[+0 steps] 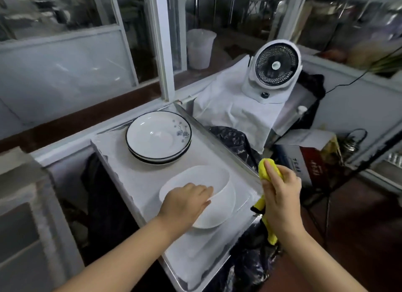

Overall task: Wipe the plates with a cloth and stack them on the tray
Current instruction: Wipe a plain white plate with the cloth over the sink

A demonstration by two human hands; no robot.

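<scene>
Partway, by the look of it: black-rimmed plates [158, 137] already stacked at the tray's [134, 178] far end. Left hand [187, 202] grips the rim of the top white plate [208, 196] in a nearer pile, tilting it. Right hand [280, 196] clamps the yellow cloth [266, 167] just off the tray's right edge; wiping of the white ones likely remains.

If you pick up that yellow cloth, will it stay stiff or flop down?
Probably flop: the yellow cloth bunches in the right hand and its tail dangles below. It looks soft and light, unlikely to slip or break.
</scene>
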